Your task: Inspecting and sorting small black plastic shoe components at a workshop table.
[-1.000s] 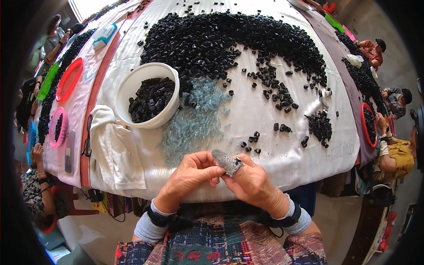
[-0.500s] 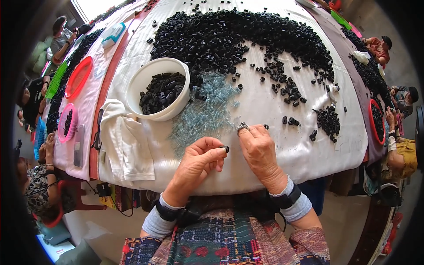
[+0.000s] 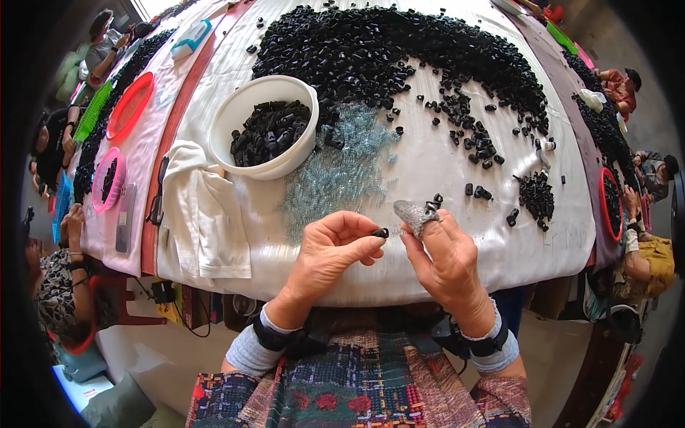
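My left hand (image 3: 325,251) pinches a small black plastic piece (image 3: 381,233), like a cord-lock part, between thumb and forefinger. To its right, my right hand (image 3: 455,260) is raised with a grey finger cover (image 3: 412,215) over its forefinger. Another small black plastic part (image 3: 434,204) rests against that cover, apparently gripped by the fingers; the exact hold is partly hidden. Beyond my left hand lies a spread of thin bluish metal springs (image 3: 332,182). A white bowl (image 3: 275,169) of black pieces stands left of the springs.
A large pile of black plastic pieces (image 3: 335,53) covers the table's far part. A smaller heap of thin black parts (image 3: 536,196) lies at right. White cloth (image 3: 203,221) and a phone (image 3: 126,217) are at left. Other people sit along both side tables.
My right hand has drawn back from the springs' edge, rightward and toward me, and turned; its finger cover and a black part now show. My left hand has shifted slightly right, still pinching its piece.
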A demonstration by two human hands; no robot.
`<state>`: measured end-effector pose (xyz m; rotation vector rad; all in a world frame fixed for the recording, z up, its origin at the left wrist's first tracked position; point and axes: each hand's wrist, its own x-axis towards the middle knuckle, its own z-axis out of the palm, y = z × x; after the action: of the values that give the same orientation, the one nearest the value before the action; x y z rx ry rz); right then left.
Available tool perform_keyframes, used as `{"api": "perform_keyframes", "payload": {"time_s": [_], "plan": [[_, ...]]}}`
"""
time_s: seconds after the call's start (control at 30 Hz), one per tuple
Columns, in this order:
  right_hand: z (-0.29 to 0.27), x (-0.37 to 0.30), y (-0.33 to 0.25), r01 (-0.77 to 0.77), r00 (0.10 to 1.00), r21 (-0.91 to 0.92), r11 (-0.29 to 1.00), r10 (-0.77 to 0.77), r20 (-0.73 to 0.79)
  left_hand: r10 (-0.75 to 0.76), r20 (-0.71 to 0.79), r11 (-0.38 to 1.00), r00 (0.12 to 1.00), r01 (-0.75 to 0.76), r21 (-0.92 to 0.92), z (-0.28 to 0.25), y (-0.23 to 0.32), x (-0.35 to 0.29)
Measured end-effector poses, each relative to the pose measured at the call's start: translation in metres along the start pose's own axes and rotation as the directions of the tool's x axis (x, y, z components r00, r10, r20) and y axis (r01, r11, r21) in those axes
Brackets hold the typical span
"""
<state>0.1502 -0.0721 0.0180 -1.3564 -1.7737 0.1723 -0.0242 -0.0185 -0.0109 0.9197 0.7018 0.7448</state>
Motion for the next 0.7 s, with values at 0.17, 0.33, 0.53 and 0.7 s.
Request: {"api": "perform_keyframes", "payload": {"time_s": [0.17, 0.33, 0.53, 0.7], "plan": [[0.002, 0.002, -0.002, 0.157, 0.986, -0.111, 0.981, -0.15, 0.071, 0.075, -0.03, 0.987, 0.997, -0.07, 0.143, 0.005, -0.001, 0.0], [0.002, 0.002, -0.002, 0.171, 0.983, -0.133, 0.976, -0.16, 0.089, 0.103, -0.029, 0.967, 0.994, -0.093, 0.237, 0.011, 0.001, -0.001], [-0.001, 0.0, -0.005, 0.102, 0.992, -0.064, 0.993, -0.097, 0.083, 0.111, -0.065, 0.979, 0.992, -0.097, 0.18, 0.015, 0.004, 0.0], [-0.005, -0.001, -0.002, -0.026, 0.994, 0.111, 0.994, 0.037, -0.103, -0.024, 0.062, 1.0, 0.998, 0.025, -0.006, 0.011, 0.005, 0.005]]}}
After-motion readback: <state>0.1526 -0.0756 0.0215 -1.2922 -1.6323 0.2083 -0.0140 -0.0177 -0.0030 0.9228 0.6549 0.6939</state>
